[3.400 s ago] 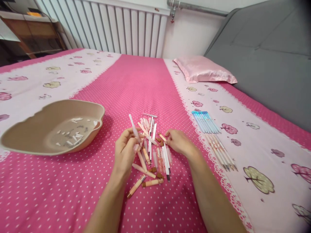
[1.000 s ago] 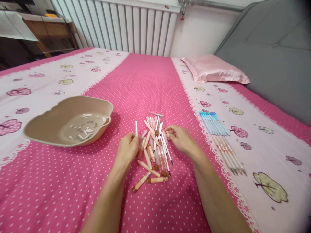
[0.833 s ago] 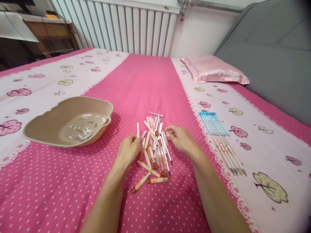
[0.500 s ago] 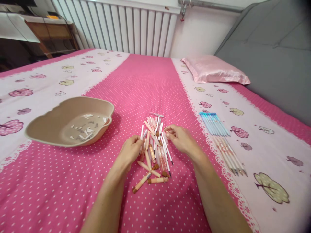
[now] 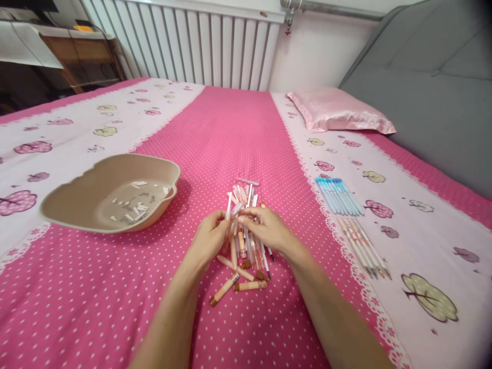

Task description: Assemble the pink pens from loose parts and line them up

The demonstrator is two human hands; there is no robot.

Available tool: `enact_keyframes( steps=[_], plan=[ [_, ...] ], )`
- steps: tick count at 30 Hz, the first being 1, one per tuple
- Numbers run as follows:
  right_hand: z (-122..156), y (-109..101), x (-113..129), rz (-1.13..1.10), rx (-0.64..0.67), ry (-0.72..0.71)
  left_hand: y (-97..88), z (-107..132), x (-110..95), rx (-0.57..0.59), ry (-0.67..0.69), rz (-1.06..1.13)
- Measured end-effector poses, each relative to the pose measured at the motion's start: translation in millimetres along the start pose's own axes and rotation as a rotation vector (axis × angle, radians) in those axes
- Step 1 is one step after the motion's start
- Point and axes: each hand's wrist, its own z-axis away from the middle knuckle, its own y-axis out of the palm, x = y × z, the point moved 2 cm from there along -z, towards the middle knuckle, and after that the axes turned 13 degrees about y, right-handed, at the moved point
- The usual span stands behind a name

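Pen [image 5: 229, 204] pinched between left hand [image 5: 209, 240], right hand [image 5: 267, 229].

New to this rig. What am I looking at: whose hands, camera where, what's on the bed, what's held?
No machine: a person works with two bare hands. One camera sits on their head, looking forward and down, so the arms enter from the bottom edge. On the sheet lies a pile of pens, under the hands. Left of it stands a tan tray with small white bits in it. To the right lie rows of blue pens and white pens. The left hand holds a thin pen over the pile; the right hand pinches the same pen.
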Motion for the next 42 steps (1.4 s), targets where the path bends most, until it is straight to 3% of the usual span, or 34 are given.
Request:
enact_keyframes(
  steps=[3,7,15,21,28,42],
  plan=[
    [-5,13,-4,-0.079,-0.025,0.025,1.5,0,-4,0.004,0.026,0.044],
    [-10,18,-8,-0.392,-0.035,0.026,1.7,1,-10,-0.043,0.068,0.162],
    [-5,-18,-5,-0.806,-0.226,0.105,0.9,3,-16,-0.091,0.147,0.172],
    [0,-39,-3,-0.803,-0.309,0.027,10.0,3,-15,0.113,0.237,0.147],
    [10,-51,5,-0.732,-0.291,-0.002,13.0,5,-17,0.218,0.253,0.089],
    [14,-49,10,-0.612,-0.222,-0.009,14.5,8,-14,0.257,0.196,0.090]
  ],
)
